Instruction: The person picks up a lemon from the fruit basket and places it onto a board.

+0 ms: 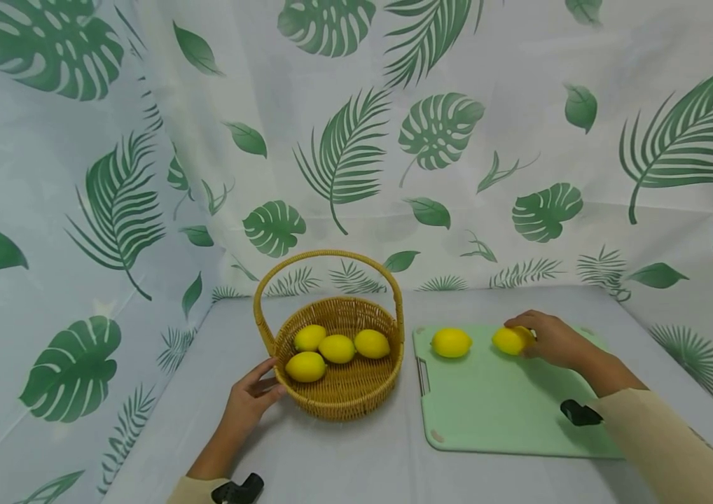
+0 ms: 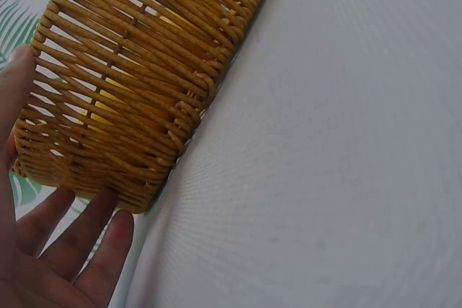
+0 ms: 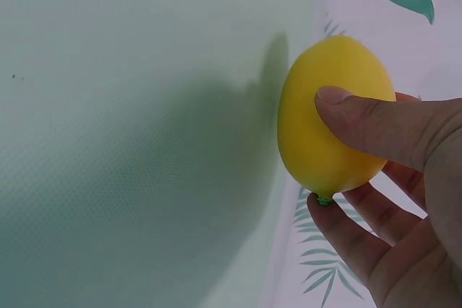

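Note:
A yellow lemon (image 3: 336,117) is held between the thumb and fingers of my right hand (image 1: 555,339), at the far part of the green cutting board (image 1: 495,413). In the right wrist view the thumb lies across its side and a fingertip meets its green stem end. Left of it on the board lies another lemon (image 1: 451,343). My left hand (image 1: 249,395) touches the left side of a woven basket (image 1: 344,409) with spread fingers. Inside the basket are several lemons, such as one lemon (image 1: 306,367) near the left wall; the left wrist view shows yellow through the weave.
The basket's tall arched handle (image 1: 331,253) rises over it. Basket and board stand side by side on a white-covered table (image 1: 331,462). A leaf-patterned curtain (image 1: 356,140) encloses the back and sides. Black wrist devices show at both sleeves.

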`<state>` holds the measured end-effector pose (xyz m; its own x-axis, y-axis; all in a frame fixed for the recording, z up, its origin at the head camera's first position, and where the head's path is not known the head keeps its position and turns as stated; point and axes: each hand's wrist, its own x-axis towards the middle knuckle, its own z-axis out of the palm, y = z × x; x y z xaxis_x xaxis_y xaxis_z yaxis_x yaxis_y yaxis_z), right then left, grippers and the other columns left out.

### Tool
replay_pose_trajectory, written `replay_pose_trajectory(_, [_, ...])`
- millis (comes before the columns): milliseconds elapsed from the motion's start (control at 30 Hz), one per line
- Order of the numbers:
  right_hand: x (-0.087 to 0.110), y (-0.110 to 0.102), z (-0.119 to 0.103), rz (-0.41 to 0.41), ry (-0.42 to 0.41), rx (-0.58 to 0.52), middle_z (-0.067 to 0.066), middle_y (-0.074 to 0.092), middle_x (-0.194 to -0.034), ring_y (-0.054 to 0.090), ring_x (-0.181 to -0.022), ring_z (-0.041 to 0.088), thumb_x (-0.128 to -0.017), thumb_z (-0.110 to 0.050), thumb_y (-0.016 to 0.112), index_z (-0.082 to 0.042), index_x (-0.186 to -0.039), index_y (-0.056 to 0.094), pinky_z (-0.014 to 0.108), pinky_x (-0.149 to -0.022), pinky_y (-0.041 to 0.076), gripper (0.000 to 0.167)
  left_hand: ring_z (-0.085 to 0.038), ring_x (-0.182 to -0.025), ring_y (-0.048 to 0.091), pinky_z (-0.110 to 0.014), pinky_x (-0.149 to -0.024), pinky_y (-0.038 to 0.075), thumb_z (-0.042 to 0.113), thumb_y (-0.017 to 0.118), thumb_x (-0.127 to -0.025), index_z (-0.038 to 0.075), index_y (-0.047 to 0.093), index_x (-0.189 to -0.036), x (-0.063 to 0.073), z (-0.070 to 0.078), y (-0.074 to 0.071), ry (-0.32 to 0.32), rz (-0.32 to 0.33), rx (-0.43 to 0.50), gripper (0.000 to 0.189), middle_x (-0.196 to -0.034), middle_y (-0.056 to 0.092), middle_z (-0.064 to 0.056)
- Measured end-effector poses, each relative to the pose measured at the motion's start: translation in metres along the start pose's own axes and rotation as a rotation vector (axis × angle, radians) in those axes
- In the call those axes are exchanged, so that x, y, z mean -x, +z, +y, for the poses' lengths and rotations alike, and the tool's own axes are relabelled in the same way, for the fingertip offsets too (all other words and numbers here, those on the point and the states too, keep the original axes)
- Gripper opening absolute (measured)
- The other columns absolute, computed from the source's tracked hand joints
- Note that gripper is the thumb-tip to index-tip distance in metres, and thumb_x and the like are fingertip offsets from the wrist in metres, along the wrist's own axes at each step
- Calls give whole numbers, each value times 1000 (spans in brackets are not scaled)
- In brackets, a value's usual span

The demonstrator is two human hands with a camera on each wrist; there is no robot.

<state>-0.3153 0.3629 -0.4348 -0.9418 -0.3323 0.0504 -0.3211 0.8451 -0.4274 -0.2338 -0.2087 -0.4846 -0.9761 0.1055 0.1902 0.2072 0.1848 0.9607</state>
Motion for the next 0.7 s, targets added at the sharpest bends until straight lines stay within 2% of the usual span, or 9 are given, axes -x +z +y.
replay_pose_trajectory(433, [1,4,2,3,-1,-23,22,57,-126,48,-117,45,-78,2,77,0,-125,63,64,-96,37,50,-41,-116,55,-32,-83,52,8,74,-88,3,49,-142,1,-3,-1,3,2,2,59,-147,42,-17])
replay_pose_trajectory(700, [-3,4,5,-9,37,-32,23,56,-126,48,-116,45,-75,-2,81,-2,-125,64,64,-96,37,52,-41,-115,56,-32,-82,53,9,75,-87,4,50,-141,0,-4,-1,2,6,-1,60,-146,43,-16])
